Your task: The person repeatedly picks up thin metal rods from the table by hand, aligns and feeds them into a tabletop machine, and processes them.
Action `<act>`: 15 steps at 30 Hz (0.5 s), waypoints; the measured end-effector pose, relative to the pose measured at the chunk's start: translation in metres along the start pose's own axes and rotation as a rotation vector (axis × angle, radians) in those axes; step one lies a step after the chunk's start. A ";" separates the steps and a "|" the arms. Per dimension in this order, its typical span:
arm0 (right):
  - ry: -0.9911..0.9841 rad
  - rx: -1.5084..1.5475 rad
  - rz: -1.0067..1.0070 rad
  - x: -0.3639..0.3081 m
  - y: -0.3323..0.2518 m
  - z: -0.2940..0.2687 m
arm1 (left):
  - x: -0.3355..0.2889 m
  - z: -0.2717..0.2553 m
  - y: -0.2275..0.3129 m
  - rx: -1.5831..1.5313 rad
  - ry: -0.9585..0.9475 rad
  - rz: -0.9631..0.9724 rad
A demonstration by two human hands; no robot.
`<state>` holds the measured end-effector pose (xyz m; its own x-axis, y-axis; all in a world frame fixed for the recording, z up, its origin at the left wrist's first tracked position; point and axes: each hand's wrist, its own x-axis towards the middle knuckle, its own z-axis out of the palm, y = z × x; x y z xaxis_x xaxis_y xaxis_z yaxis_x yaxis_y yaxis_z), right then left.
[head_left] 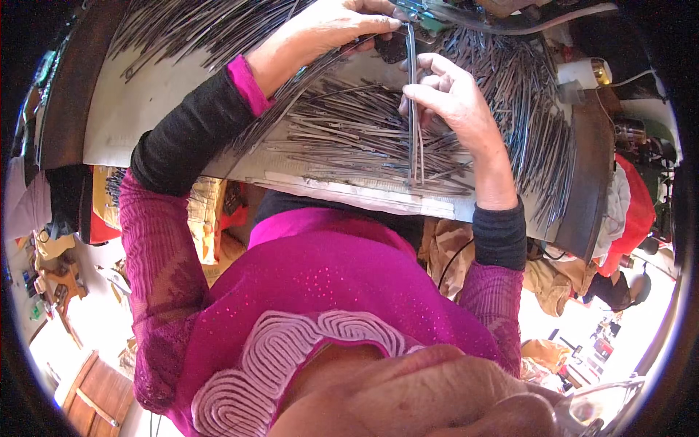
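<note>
My right hand pinches a few long, thin metal strips between thumb and fingers. They run lengthwise from the machine at the far side toward the table's near edge. My left hand is closed, its thumb tip beside the far end of these strips; what its fingers grip is hidden. Dark strips slant away under that hand toward the near left. Just beyond both hands sits a green machine part, cut off by the top of the picture. Beneath my hands lies a loose pile of similar strips, some with small holes at their ends.
More strips are heaped at the far left, and a dense heap covers the right side. Dark raised borders edge the pale tabletop left and right. A white-and-gold cylindrical fitting with a wire stands at the right. A red cloth hangs beyond it.
</note>
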<state>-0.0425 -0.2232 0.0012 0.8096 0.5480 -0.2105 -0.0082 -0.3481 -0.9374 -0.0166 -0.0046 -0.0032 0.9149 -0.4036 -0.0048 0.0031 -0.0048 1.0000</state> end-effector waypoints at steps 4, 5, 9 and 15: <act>0.054 0.106 -0.037 0.003 0.002 0.004 | 0.002 0.001 0.007 0.037 0.014 -0.003; 0.076 0.151 -0.055 0.003 0.003 0.004 | 0.004 0.002 0.009 0.095 0.029 0.012; 0.071 0.212 -0.105 0.009 0.005 0.000 | 0.016 0.004 0.003 -0.002 0.040 0.054; 0.063 0.247 -0.072 0.012 0.008 -0.002 | 0.020 0.004 0.002 0.237 0.077 0.150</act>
<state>-0.0316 -0.2212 -0.0081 0.8481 0.5135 -0.1308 -0.0865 -0.1095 -0.9902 0.0003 -0.0163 -0.0011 0.9260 -0.3452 0.1527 -0.2209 -0.1675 0.9608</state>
